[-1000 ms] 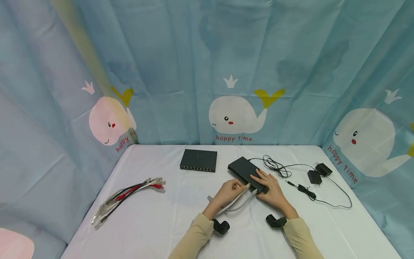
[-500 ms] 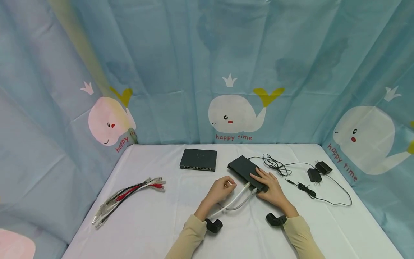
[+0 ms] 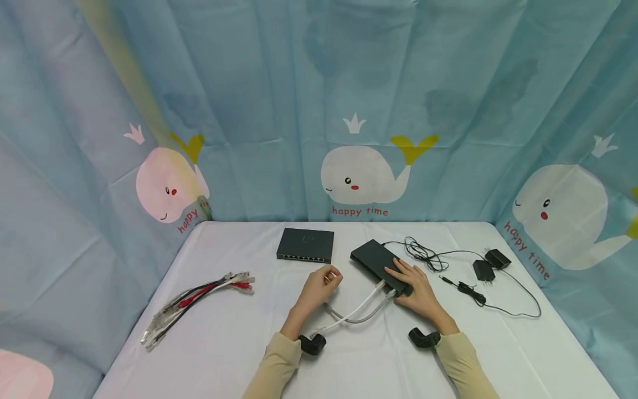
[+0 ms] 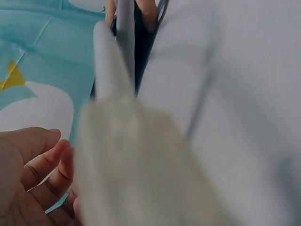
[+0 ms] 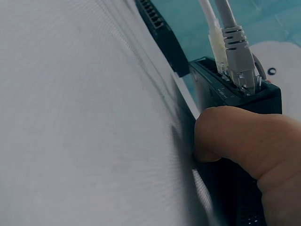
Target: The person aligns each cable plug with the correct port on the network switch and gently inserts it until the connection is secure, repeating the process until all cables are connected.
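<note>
In the head view a black network switch (image 3: 374,259) lies at an angle. My right hand (image 3: 415,287) holds its near right end, fingers over the top and thumb at the side; the right wrist view shows that thumb (image 5: 235,136) just below the ports. A white network cable (image 3: 360,306) and a grey network cable (image 3: 371,317) are plugged in side by side. My left hand (image 3: 319,287), fingers loosely curled with nothing between them, is left of the switch above the table. Close and blurred in the left wrist view is the white cable's loose plug (image 4: 127,160).
A second black switch (image 3: 305,245) lies behind the left hand. To the left is a bundle of network cables (image 3: 199,299). Black power adapters (image 3: 483,270) and a coiled black cord (image 3: 423,256) lie on the right of the white-covered table (image 3: 259,343).
My left hand has let go of the white cable's plug at the switch and moved left, away from it. The right hand has stayed on the switch.
</note>
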A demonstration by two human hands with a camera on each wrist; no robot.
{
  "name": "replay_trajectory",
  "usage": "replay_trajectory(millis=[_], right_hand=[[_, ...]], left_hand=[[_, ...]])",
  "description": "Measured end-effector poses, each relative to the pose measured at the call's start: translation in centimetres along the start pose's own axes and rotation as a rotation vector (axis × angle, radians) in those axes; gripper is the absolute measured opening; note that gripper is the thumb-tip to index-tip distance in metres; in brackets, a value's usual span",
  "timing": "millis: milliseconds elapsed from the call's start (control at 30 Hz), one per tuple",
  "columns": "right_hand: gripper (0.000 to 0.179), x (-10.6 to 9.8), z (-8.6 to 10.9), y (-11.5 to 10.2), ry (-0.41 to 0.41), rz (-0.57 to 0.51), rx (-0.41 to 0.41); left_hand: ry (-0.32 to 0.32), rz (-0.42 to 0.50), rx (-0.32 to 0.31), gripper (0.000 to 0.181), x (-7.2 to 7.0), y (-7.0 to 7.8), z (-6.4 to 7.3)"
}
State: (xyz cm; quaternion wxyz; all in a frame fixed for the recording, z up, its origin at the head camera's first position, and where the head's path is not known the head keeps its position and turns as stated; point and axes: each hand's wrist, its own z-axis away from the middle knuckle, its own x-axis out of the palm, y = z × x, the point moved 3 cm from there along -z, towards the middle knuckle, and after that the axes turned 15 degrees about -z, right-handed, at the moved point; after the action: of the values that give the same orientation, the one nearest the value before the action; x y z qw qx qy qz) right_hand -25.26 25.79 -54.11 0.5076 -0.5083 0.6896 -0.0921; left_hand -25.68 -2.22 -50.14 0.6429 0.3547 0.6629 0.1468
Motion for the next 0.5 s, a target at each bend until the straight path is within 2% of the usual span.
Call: replay_trajectory(millis=[300, 500], right_hand=[[0.077, -0.1, 0.0, 0.0, 0.005, -0.007, 0.0], [0.077, -0.1, 0.0, -0.2, 0.001, -0.007, 0.006]], left_hand=[[0.09, -0.001, -0.053, 0.011, -2.5, -1.9, 0.7], [0.155, -0.079, -0.079, 0.009, -4.2, -3.3, 1.2]])
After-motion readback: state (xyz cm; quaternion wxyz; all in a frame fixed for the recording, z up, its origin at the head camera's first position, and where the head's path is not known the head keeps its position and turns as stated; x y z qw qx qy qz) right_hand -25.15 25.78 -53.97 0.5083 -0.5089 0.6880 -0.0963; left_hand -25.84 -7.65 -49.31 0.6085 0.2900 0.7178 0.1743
